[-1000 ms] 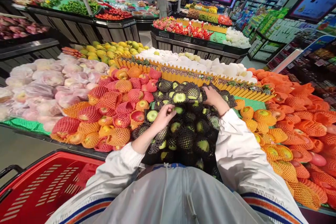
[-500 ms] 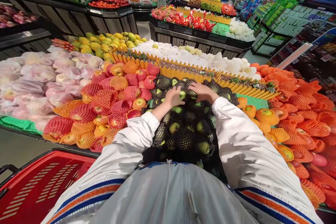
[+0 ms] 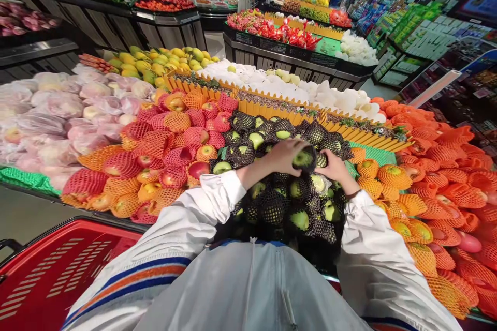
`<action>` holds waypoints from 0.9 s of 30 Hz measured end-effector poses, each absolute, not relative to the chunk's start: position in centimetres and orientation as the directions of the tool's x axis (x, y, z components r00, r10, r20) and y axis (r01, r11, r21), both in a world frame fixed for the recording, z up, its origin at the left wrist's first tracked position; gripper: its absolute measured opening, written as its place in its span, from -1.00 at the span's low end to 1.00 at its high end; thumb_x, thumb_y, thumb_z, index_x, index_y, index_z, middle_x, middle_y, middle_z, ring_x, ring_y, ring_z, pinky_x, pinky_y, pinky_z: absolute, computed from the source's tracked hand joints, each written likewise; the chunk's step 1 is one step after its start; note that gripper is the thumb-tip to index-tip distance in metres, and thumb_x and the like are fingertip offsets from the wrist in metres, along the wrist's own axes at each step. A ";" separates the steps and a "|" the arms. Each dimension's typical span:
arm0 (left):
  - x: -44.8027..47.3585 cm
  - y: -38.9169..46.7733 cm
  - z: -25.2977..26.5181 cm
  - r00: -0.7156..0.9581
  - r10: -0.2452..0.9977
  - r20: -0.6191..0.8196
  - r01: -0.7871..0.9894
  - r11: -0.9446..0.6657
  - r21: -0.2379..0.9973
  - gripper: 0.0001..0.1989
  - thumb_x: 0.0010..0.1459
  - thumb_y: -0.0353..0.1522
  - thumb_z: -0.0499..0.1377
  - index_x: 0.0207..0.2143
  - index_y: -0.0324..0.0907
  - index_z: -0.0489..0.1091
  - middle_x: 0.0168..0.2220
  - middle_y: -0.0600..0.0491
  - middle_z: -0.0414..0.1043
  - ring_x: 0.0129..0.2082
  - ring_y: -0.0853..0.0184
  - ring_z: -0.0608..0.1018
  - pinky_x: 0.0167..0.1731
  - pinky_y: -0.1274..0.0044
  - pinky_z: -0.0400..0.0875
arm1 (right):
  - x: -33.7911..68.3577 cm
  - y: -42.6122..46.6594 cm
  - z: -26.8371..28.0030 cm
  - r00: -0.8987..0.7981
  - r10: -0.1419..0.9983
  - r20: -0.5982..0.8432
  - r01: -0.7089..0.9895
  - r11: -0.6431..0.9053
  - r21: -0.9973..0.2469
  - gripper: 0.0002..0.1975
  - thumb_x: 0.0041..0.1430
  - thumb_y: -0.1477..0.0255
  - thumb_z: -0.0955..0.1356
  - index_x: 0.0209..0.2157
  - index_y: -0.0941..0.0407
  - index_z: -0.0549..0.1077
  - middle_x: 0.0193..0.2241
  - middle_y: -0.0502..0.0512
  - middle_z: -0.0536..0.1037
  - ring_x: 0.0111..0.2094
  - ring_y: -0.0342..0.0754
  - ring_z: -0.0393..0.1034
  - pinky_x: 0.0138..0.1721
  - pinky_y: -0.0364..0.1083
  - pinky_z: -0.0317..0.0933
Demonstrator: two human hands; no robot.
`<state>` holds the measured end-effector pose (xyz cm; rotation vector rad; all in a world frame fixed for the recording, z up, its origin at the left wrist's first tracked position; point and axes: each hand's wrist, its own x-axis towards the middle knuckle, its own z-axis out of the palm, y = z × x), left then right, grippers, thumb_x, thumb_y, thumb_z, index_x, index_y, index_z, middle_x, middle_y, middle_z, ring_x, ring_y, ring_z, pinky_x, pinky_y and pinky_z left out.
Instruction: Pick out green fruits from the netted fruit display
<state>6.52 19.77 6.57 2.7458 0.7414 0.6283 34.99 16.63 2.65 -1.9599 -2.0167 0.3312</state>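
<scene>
Green apples in black foam nets [image 3: 272, 207] lie heaped in front of me. My left hand [image 3: 288, 156] reaches over the heap, its fingers closed around one netted green apple [image 3: 304, 159], whose green side faces up. Just right of it, my right hand [image 3: 333, 166] curves its thumb and fingers around the side of another netted green apple [image 3: 321, 160], most of which is hidden. Below the right hand, a green apple with a pale patch [image 3: 320, 184] lies among the others.
Red and orange netted apples [image 3: 171, 145] lie left of the heap, bagged fruit [image 3: 58, 108] farther left. Orange-netted fruit [image 3: 446, 186] fills the right. A low yellow fence [image 3: 279, 106] runs behind the heap. A red shopping basket [image 3: 66, 269] stands at lower left.
Both hands have moved right and towards me. My left hand has closed on a netted apple. My right hand has come down to the right side of the heap.
</scene>
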 end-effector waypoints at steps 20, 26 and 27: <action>-1.6 33.5 5.4 0.048 0.999 -0.020 0.956 -0.040 0.289 -0.25 0.23 -0.32 0.25 0.35 -0.45 0.07 0.34 -0.47 -0.02 0.36 -0.22 0.09 0.29 0.11 0.13 | 33.7 14.8 4.9 0.058 0.961 0.271 0.913 0.059 -0.404 -0.14 0.21 -0.23 0.25 0.16 0.24 0.41 0.08 0.38 0.43 0.14 0.30 0.31 0.20 0.21 0.18; -5.0 36.0 3.3 0.187 0.974 -0.127 0.970 -0.163 0.183 0.05 -0.06 -0.39 0.44 0.41 -0.29 0.00 0.36 -0.36 0.00 0.35 -0.15 0.15 0.29 0.22 0.14 | 27.2 15.4 3.5 -0.162 0.983 -0.089 0.978 0.148 -0.144 0.09 -0.02 -0.02 0.55 0.40 0.19 0.17 0.27 0.44 0.23 0.21 0.46 0.20 0.14 0.26 0.23; -5.2 36.0 3.3 0.199 0.973 -0.116 0.971 -0.179 0.160 0.04 -0.08 -0.40 0.44 0.40 -0.30 0.02 0.32 -0.38 0.06 0.31 -0.16 0.20 0.28 0.21 0.15 | 26.7 15.4 2.9 -0.150 0.983 -0.108 0.985 0.139 -0.104 0.08 -0.01 0.03 0.56 0.41 0.19 0.14 0.25 0.44 0.25 0.19 0.47 0.22 0.11 0.26 0.24</action>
